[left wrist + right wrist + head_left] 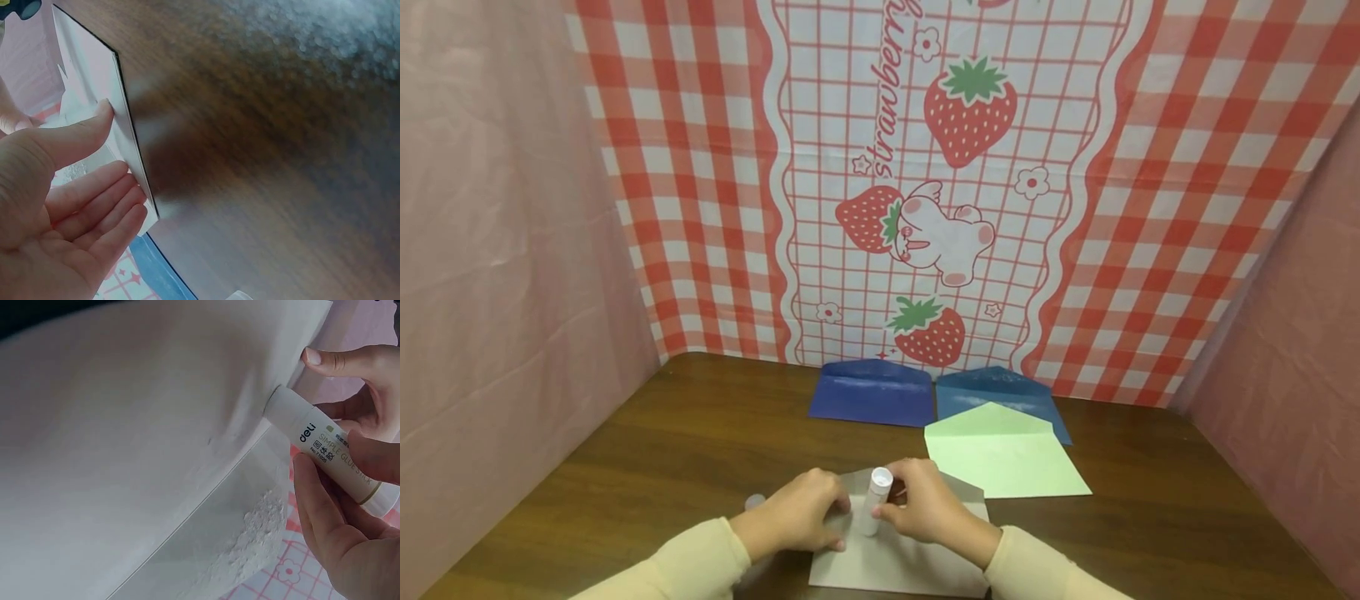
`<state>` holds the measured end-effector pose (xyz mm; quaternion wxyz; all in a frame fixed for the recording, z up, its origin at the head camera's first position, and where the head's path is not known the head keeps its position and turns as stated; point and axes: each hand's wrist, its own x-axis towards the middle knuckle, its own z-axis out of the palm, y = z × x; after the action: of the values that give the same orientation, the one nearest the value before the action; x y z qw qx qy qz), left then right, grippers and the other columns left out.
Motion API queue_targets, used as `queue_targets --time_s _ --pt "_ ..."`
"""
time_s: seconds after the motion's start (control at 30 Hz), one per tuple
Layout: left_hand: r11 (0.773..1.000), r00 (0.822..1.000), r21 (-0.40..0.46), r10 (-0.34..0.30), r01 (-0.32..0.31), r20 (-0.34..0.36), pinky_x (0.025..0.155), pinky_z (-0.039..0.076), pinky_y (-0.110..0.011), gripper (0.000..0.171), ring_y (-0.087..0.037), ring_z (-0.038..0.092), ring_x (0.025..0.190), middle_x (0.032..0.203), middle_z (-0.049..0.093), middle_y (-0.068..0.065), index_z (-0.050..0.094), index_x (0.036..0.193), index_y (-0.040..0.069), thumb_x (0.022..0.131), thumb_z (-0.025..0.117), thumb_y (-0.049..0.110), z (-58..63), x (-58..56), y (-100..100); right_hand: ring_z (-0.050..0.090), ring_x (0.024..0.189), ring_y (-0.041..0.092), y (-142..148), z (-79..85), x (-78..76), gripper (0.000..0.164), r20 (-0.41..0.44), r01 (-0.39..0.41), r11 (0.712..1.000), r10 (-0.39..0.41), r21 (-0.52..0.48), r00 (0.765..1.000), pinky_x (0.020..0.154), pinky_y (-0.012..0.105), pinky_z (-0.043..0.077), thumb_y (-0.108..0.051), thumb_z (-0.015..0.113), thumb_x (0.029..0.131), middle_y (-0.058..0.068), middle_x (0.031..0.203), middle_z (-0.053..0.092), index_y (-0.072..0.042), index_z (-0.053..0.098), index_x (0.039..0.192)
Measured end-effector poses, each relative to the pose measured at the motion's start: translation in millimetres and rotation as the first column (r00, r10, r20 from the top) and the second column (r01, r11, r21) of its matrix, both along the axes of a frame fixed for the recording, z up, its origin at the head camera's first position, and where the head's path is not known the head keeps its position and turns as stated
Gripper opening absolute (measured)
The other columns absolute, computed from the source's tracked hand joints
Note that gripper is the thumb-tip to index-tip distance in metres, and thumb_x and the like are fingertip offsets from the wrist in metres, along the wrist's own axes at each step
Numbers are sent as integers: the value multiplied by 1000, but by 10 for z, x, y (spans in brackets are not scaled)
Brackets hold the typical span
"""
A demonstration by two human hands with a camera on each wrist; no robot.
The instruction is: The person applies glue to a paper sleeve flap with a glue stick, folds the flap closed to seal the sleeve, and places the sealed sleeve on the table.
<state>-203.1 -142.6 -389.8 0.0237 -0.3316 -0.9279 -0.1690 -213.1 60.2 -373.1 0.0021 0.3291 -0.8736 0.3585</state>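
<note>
A white glue stick (872, 504) stands nearly upright on a pale grey envelope (898, 567) near the front of the table. My right hand (921, 504) pinches it between thumb and fingers. In the right wrist view the glue stick (325, 447) shows printed lettering, and its lower end meets the paper. White clumpy glue lies on the envelope's flap (259, 528). My left hand (801, 512) rests at the envelope's left side, holding nothing. In the left wrist view, the left hand (69, 200) has its fingers extended, thumb and fingertips right at the paper.
A light green envelope (1007, 462) lies behind and to the right, overlapping a teal envelope (955, 404). A dark blue envelope (872, 400) lies at the back by the strawberry-print cloth (970, 117). Left of my left hand sits a small greyish round thing (755, 502).
</note>
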Motion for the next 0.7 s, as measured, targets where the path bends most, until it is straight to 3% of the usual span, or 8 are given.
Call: queue_targets --time_s 0.53,0.7 --pt "1000 1000 -8 -4 4 -12 73 55 -22 33 -11 66 81 86 72 -3 74 88 5 63 88 22 -7 -19 -5 70 72 15 284 34 45 14 18 15 1000 -16 8 1000 63 14 53 -7 78 76 8 81 72 -4 68 84" --pt "1000 1000 -9 -7 7 -16 74 55 -22 33 -11 66 81 86 72 -3 73 88 5 63 88 22 0 -19 -7 68 74 11 415 32 52 13 41 28 1000 -29 7 999 64 14 54 -7 77 77 8 82 72 -3 68 87"
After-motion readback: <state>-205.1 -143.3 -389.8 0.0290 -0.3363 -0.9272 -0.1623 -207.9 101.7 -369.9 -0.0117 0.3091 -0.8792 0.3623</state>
